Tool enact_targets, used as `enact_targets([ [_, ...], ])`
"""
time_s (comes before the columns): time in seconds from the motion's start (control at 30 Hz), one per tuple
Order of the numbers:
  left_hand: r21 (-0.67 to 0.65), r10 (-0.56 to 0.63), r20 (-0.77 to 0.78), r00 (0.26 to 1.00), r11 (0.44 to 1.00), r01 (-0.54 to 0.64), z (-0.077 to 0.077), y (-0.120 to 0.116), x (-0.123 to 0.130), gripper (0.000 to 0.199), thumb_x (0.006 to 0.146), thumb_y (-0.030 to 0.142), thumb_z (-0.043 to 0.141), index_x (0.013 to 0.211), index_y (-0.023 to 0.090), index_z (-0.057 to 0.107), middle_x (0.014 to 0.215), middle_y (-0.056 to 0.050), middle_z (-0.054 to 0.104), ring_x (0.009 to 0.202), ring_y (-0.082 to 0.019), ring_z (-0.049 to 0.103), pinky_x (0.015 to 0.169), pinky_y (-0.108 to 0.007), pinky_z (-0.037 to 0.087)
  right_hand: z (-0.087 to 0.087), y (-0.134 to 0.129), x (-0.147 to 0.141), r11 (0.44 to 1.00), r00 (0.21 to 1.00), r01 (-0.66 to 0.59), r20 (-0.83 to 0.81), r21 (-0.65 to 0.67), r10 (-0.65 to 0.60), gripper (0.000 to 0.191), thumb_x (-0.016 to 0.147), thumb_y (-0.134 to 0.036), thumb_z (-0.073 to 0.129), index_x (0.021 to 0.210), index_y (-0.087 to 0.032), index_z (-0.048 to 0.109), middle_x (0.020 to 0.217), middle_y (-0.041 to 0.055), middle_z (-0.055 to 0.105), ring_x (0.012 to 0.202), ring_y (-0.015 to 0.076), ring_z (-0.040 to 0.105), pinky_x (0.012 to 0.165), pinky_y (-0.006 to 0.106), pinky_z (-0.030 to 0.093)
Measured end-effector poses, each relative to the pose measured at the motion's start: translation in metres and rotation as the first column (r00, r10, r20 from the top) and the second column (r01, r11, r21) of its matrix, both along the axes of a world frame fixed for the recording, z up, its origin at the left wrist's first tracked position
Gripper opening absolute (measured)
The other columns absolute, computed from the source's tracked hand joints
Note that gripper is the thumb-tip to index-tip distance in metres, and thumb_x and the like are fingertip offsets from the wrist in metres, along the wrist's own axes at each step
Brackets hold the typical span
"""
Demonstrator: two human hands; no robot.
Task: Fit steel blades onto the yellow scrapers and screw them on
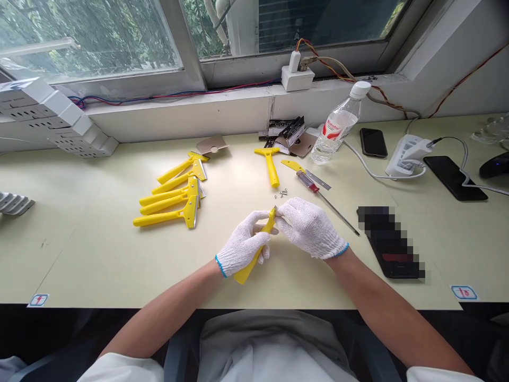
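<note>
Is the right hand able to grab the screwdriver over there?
Probably yes: the screwdriver lies just beyond the right hand, and nothing seems to cover it, though that hand looks busy at the yellow scraper.

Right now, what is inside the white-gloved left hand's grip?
The left hand holds a yellow plastic scraper. Parts show above and below; the stretch wrapped within the grip is covered and cannot be seen.

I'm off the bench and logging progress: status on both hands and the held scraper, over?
Left hand gripping yellow scraper. Right hand at its far end. Loose screws, screwdriver nearby.
</note>
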State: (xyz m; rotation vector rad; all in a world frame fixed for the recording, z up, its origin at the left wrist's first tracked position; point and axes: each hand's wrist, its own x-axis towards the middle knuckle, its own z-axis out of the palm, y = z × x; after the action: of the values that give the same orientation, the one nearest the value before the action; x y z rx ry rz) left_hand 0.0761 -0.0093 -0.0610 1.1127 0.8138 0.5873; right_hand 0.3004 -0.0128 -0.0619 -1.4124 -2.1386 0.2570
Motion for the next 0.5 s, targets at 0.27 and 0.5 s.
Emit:
enact_targets([
  [0.27,-0.186,-0.018,0.146,0.989,0.981,0.046,-0.003,0.003,-0.004,0.049,0.093,0.025,0.07,0.139,0.027,0.054,0.123,-0.01,0.073,0.052,-0.01,0.065,0.047,-0.024,0.051,0.001,0.004,-0.003,0.99,0.979,0.031,-0.196,-0.14,-0.058,0.016,0.105,-0.03,0.061,0.095,-0.023,0.071,0.091,0.0043,0.075,0.076,0.019,0.067,0.074,0.033,0.055],
  [0.5,-0.403,0.013,0.261,0.965,0.91,0.097,-0.006,0.009,-0.007,0.05,0.092,0.025,0.072,0.137,0.029,0.052,0.109,-0.006,0.071,0.047,-0.004,0.052,0.044,-0.018,0.04,-0.001,0.03,0.05,0.746,0.743,0.659,0.238,-0.097,-0.626,0.037,0.1,-0.032,0.063,0.133,-0.015,0.067,0.129,0.0208,0.071,0.11,0.0344,0.071,0.091,0.042,0.053],
])
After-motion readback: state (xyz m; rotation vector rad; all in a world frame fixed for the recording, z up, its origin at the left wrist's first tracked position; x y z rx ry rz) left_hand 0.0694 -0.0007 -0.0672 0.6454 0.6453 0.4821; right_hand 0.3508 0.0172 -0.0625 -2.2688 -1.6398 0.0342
